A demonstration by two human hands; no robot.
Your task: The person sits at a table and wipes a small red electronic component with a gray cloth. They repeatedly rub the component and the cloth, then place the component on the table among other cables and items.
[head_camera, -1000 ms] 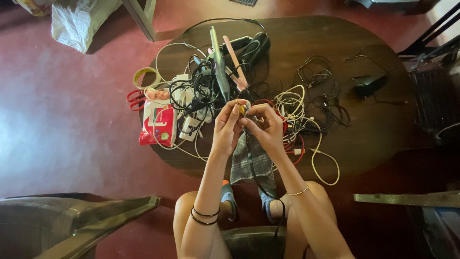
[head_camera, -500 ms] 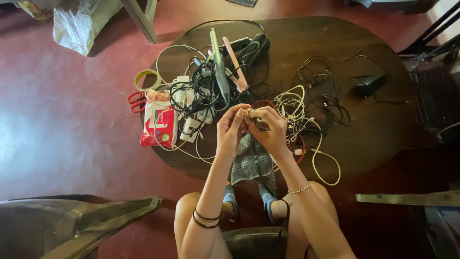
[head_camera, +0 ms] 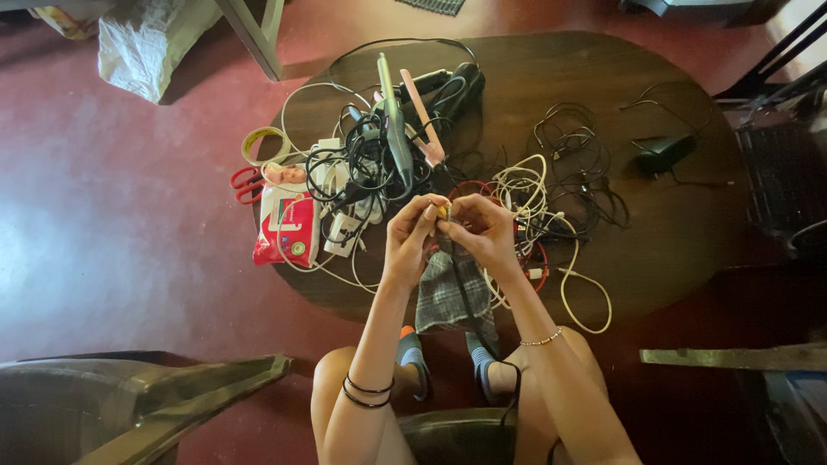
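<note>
two hands on one cable over a cluttered oval tabletop

the tabletop is a dark brown oval of wood, standing on a dull red floor. a pale plastic bag lies on the floor at the upper left, beside a grey leg of some furniture. dark frames crowd the right edge, too dim to name. one grey chair shows at the lower left. the person sits at the near edge of the tabletop, knees bare, two black bands on the left wrist and one bead bracelet on the right.

the left hand and right hand meet just above the near part of the tabletop. both grips are narrow, fingertips pinched on a small yellow plug at the end of a black cable, which hangs down from the hands across a checked cloth to the lap.

counted on the tabletop: one cloth, one red packet, one pair of red scissors, one tape roll, one black adapter, two long hair irons, one grey and one pink. the cables lie in one tangled heap, white, black and red, too knotted to count.
</note>
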